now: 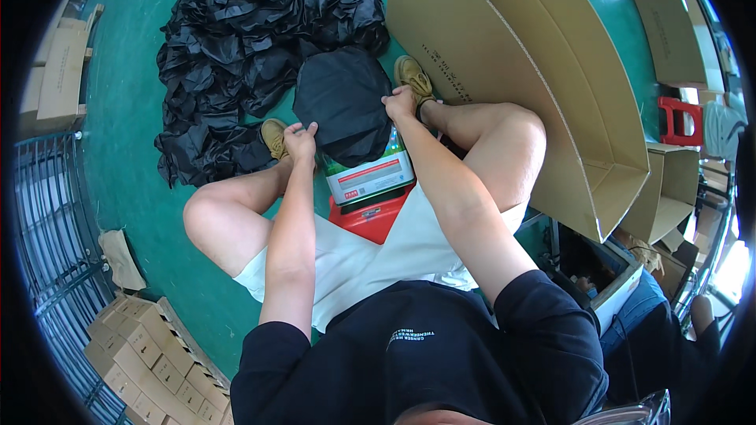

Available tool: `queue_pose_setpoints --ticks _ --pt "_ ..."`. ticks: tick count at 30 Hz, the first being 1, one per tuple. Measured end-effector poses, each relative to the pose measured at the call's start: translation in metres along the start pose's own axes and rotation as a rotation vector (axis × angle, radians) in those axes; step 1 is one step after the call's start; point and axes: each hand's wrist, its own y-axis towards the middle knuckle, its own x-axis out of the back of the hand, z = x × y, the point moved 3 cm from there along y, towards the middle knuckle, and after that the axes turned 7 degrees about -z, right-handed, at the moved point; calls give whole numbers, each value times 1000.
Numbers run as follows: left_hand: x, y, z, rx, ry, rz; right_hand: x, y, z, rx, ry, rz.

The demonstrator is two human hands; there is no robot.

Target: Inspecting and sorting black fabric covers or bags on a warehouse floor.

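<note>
- In the head view, the left hand (300, 140) is nearly closed, fingers curled and thumb laid against them, pinching the left edge of a black cloth (344, 94).
- The right hand (399, 102) is nearly closed too, with its thumb and fingertips gripping the right edge of the same cloth.
- The black cloth lies between the two hands, spread out and rounded, a little wrinkled, draped over the top of a white and green box (370, 180) with a red stripe.
- That box is between the person's legs, just beyond a red stool (370, 226); whether it rests on the stool I cannot tell.
- A crumpled heap of black cloth (252, 39) lies on the green floor (130, 157), ahead and to the left, close to the left shoe (273, 138).
- A large open cardboard box (504, 39) stands to the right, beside the right shoe (414, 79).
- At the lower left are stacked small cartons (150, 354), near a metal rack (59, 212).
- Another red stool (681, 120) stands well apart, toward the right edge.
</note>
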Motion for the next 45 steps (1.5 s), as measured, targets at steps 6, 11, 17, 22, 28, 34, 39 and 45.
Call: queue_pose_setpoints --ticks 6,11,17,22,28,34,39,45 --pt "16 -8 3 -60 204 -9 1 -15 13 53 -65 19" --pt "-3 -70 -59 -603 682 -204 10 -10 13 54 -104 6" --pt "-35 -64 -99 -938 717 57 11 -17 25 4 -192 133" --pt "-77 -35 -125 -1123 776 72 12 -17 21 60 -231 98" --pt "-95 -25 -78 -1047 952 45 8 -15 28 113 -401 164" --pt "-77 -79 -62 -950 975 3 27 17 95 651 -550 495" --pt "-55 -94 -33 -673 954 -97 85 -28 204 984 -478 572" --pt "-39 -62 -75 -687 721 -181 150 -61 235 925 -521 646"
